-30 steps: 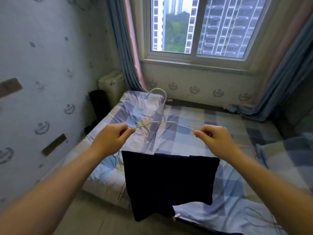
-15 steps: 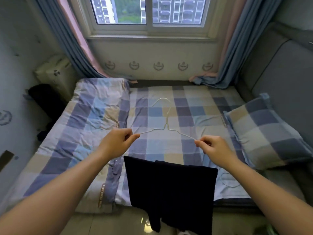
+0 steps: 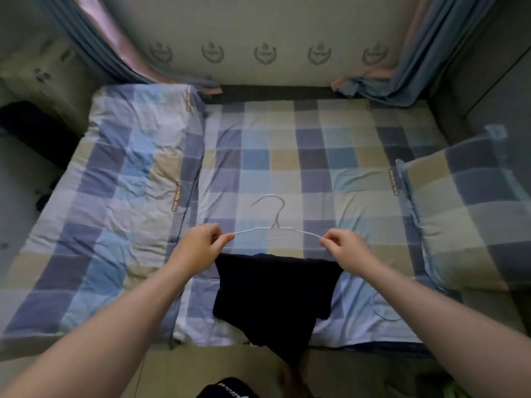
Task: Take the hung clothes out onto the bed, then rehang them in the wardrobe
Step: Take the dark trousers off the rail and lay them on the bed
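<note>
While pinched at each end by the left hand (image 3: 201, 245) and right hand (image 3: 346, 248), wire hanger (image 3: 275, 225) stays level at lower centre; dark garment (image 3: 273, 294) draped below, apparently for laying flat on checked bed (image 3: 287, 156).

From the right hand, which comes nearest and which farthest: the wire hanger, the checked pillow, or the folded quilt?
1. Wire hanger: pinched in the right hand itself.
2. Checked pillow: on the bed's right side.
3. Folded quilt: along the left side, beyond the left hand.
</note>
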`<state>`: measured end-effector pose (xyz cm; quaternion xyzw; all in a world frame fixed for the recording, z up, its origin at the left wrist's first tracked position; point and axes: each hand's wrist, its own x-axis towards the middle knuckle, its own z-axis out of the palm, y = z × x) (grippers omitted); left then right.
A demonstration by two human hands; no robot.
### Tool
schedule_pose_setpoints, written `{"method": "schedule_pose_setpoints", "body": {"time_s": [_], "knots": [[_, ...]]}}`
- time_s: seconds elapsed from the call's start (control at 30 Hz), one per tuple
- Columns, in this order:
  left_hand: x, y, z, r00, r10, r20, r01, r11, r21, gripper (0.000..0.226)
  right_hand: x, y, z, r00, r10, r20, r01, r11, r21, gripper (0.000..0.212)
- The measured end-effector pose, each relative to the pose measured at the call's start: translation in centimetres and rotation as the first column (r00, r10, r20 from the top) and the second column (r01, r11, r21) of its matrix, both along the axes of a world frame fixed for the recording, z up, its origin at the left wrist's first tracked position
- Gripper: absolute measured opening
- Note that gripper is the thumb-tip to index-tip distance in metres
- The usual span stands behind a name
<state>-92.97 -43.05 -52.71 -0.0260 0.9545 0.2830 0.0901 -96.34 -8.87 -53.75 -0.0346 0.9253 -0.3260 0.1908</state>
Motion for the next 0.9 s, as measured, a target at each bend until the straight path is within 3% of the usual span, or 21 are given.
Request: {"method": "schedule_pose_setpoints", "body": {"time_s": [0.13,0.23,0.37,0.5,0.6,0.73,0.9], "knots": [[-4.6,0.7,-5.4,0.997,0.040,0.068,-0.040,0.999,-0.006,0.033,-5.2,-0.2,-4.6,1.000,-0.015,0.002,0.014,0.980,0.199,0.018],[-8.7,0.9,-10.4,0.997,0.049,0.064,-0.042,0.992,-0.119,0.033,-9.0,-0.9,-8.9,1.000,0.001,-0.030,0.011,0.922,0.387,0.021],[-14.6,2.0,-17.3,0.999,0.054,-0.004,-0.053,0.956,-0.288,0.033,-13.8,-1.3,-16.4,0.991,-0.134,-0.002,0.127,0.937,0.327,0.021],[-20.4,2.8,-24.7,0.999,0.030,0.011,-0.028,0.993,-0.111,0.030,-18.0,-0.8,-23.5,0.973,-0.225,-0.049,0.230,0.933,0.277,0.019],[-23.6,3.8,-28.2,0.997,0.047,0.056,-0.050,0.998,0.035,0.035,-20.2,-0.1,-27.1,0.959,-0.284,-0.018,0.284,0.945,0.161,0.039],[-25.5,5.0,-30.2,0.977,-0.009,0.213,-0.003,0.998,0.056,0.067,-20.8,0.2,-29.6,0.962,-0.240,0.128,0.234,0.970,0.062,0.073],[-23.0,6.3,-27.5,0.969,-0.064,0.237,0.073,0.997,-0.031,0.071,-18.0,0.6,-27.7,0.961,-0.230,0.155,0.216,0.971,0.106,0.072]]}}
